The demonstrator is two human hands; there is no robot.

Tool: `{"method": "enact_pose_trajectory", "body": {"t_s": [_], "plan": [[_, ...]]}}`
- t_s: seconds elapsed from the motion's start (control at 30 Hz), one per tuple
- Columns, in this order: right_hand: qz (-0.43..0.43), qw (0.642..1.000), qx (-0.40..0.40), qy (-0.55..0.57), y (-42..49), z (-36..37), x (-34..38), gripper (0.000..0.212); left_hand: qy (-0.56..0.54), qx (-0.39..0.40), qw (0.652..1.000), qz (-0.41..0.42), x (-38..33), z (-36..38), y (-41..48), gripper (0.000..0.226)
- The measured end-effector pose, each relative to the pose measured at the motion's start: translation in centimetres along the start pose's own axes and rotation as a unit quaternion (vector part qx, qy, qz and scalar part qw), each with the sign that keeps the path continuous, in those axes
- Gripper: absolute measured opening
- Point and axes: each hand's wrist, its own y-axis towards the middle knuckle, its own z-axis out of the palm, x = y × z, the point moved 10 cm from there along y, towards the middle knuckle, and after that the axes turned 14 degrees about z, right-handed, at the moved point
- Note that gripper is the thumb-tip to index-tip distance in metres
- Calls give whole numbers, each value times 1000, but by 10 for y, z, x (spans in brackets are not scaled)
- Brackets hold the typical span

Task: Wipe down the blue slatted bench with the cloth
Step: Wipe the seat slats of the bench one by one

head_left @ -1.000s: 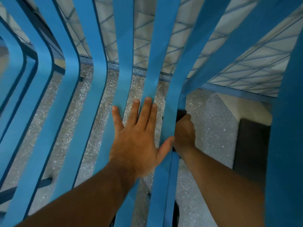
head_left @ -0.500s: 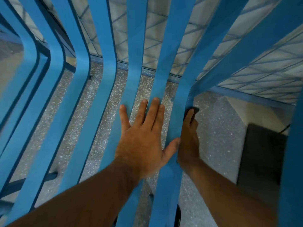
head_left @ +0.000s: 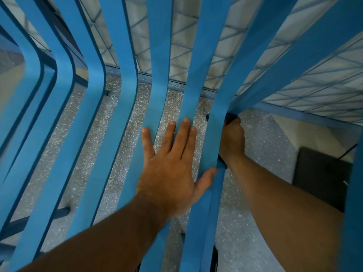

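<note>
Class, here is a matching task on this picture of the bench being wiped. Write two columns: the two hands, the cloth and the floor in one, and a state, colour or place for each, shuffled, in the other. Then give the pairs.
1 left hand
2 right hand
3 cloth
4 floor

A speckled grey, seen under the blue slats
B flat, fingers straight, on top of the slats
C dark, mostly hidden by a hand
D curled round something beside a slat

Pairs: 1-B; 2-D; 3-C; 4-A
</note>
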Motion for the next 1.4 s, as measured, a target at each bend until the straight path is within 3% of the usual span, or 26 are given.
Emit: {"method": "enact_pose_trajectory", "body": {"t_s": [0.13, 0.27, 0.43, 0.57, 0.67, 0.87, 0.97, 1.07, 1.2, 1.3, 1.4], "plan": [[-8, 989, 52, 137, 7, 4, -11, 38, -2, 0, 1000, 1, 0, 0, -1, 85], [53, 970, 55, 231, 16, 3, -28, 34, 1, -2, 1000, 0, 0, -1, 0, 85], [118, 972, 76, 187, 17, 11, -39, 47, 4, 0, 1000, 2, -1, 0, 0, 85], [21, 993, -3, 114, -1, -4, -19, 41, 3, -3, 1000, 4, -1, -1, 1, 85], [-41, 995, 14, 85, -31, 0, -22, 39, 6, 1, 1000, 7, -1, 0, 1, 85], [-12, 999, 37, 6, -75, 10, -69, 54, 10, 17, 1000, 5, -1, 1, 1, 85], [40, 998, 36, 19, -60, 9, -73, 44, 8, 25, 1000, 3, 0, 3, 0, 85], [71, 997, 32, 12, -38, 6, -55, 49, 2, 18, 1000, 3, 0, 2, 1, 85], [56, 998, -3, -34, -9, -3, -11, 49, -4, 7, 1000, 4, 0, 1, 0, 85], [40, 999, -28, -10, 0, -5, 6, 36, -3, 6, 1000, 4, 0, 2, 1, 85], [8, 998, -59, 31, -5, -10, 9, 39, -2, 4, 1000, 5, 0, 1, 1, 85]]}}
